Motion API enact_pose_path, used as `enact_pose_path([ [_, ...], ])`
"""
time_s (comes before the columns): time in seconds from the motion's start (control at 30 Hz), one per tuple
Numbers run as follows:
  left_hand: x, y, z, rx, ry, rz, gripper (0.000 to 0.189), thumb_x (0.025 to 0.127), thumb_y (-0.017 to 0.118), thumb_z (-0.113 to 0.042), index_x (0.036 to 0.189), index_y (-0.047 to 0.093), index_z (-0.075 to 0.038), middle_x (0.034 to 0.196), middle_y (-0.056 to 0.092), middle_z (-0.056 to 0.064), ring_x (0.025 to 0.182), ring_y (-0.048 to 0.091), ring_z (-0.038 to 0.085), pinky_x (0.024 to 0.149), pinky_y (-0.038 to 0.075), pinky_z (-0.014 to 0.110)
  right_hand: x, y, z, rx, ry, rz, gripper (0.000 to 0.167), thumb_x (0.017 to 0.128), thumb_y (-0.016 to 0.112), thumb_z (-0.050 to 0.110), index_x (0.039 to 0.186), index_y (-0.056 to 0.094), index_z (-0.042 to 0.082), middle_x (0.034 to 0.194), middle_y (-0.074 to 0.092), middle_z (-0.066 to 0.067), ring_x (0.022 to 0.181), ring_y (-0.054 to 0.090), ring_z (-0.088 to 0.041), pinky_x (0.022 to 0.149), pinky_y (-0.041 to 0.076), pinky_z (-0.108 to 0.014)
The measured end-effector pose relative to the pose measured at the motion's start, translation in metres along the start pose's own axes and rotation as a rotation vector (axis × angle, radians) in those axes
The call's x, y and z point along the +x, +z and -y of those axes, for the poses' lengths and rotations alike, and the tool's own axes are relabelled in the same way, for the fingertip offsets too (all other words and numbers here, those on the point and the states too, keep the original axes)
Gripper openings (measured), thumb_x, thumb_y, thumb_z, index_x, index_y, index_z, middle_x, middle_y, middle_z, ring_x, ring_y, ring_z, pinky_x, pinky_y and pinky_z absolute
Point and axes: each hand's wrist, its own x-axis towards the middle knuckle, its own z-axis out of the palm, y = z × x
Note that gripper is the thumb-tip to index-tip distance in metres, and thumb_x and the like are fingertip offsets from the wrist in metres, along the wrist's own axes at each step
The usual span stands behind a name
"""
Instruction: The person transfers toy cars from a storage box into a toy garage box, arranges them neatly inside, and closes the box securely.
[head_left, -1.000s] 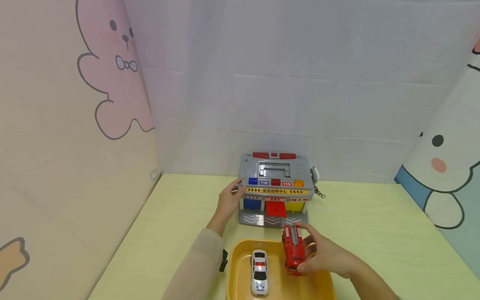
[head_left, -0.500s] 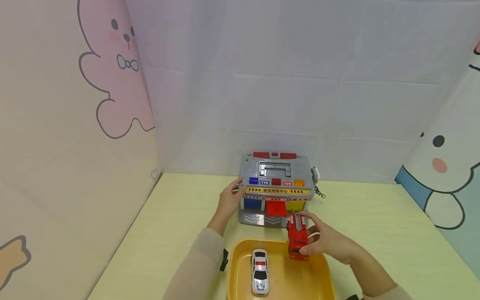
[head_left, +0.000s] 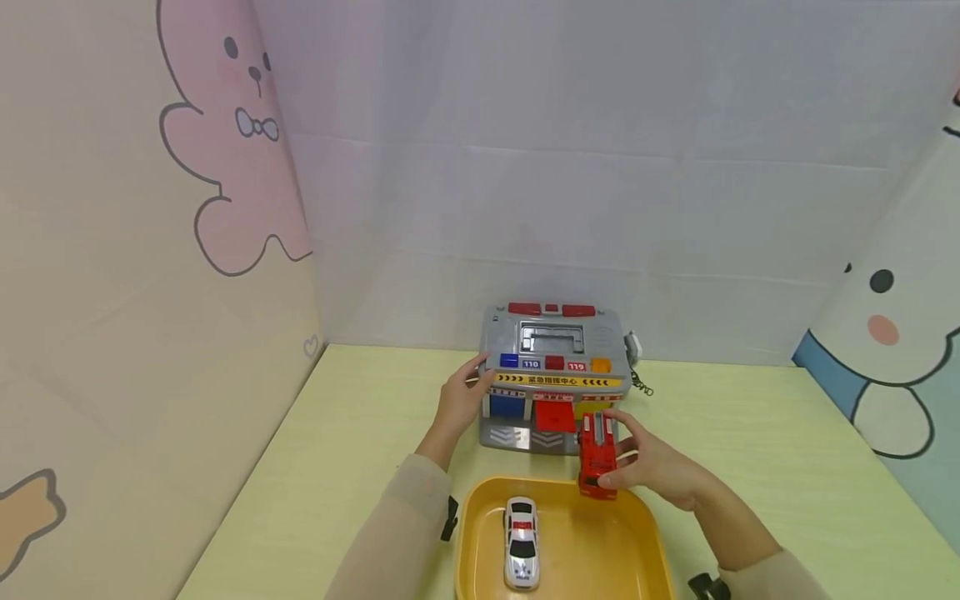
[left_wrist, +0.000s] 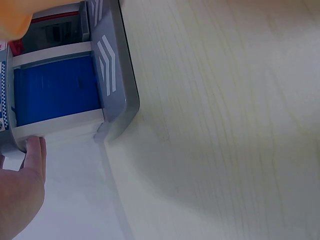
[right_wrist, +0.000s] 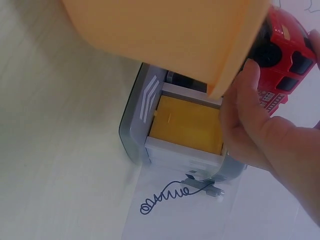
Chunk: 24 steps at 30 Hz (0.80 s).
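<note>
My right hand holds a red toy fire truck along its right side, fingertips at its far end and thumb at its near end. The truck overlaps the front ramp of a grey toy emergency station and the tray's far rim. In the right wrist view, the truck shows a wheel and dark windows. The left hand rests against the station's left side, its fingers straight along the wall. The station's red middle door is raised; its blue door and yellow door are down.
A yellow tray stands in front of the station, with a white toy police car lying in it on the left. A handset on a coiled cord hangs at the station's right side. Printed cloth walls surround the pale tabletop.
My right hand has carried the fire truck up and forward out of the tray toward the station's front. My left hand stays at the station's side; the police car has not moved.
</note>
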Motion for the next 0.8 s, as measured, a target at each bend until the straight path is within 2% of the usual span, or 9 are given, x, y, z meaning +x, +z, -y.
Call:
enact_pose_path([
  [0.17, 0.000, 0.000, -0.001, -0.001, 0.001, 0.002, 0.045, 0.098, 0.059, -0.034, 0.141, 0.053, -0.020, 0.128, 0.059, 0.015, 0.114, 0.059, 0.030, 0.093, 0.050, 0.045, 0.006, -0.002, -0.002, 0.002, 0.009, -0.044, 0.101, 0.082, 0.078, 0.008, 0.152, 0.004, 0.005, 0.118, 0.041, -0.029, 0.095, 0.059, -0.031, 0.086, 0.053, -0.043],
  [0.37, 0.001, 0.000, -0.002, 0.001, -0.006, 0.002, 0.046, 0.099, 0.059, -0.033, 0.142, 0.053, -0.019, 0.129, 0.058, 0.015, 0.115, 0.058, 0.030, 0.094, 0.050, 0.045, 0.011, -0.001, -0.003, -0.011, 0.038, -0.093, 0.099, 0.083, 0.078, 0.009, 0.152, 0.007, 0.006, 0.118, 0.040, -0.028, 0.098, 0.054, -0.033, 0.088, 0.052, -0.045],
  [0.8, -0.002, 0.000, -0.003, 0.002, 0.022, 0.005, 0.045, 0.099, 0.059, -0.031, 0.141, 0.053, -0.017, 0.128, 0.059, 0.017, 0.113, 0.060, 0.031, 0.092, 0.051, 0.045, 0.018, -0.002, -0.010, 0.022, 0.030, -0.098, 0.099, 0.087, 0.074, 0.011, 0.152, 0.001, 0.004, 0.113, 0.048, -0.025, 0.093, 0.058, -0.028, 0.088, 0.053, -0.043],
])
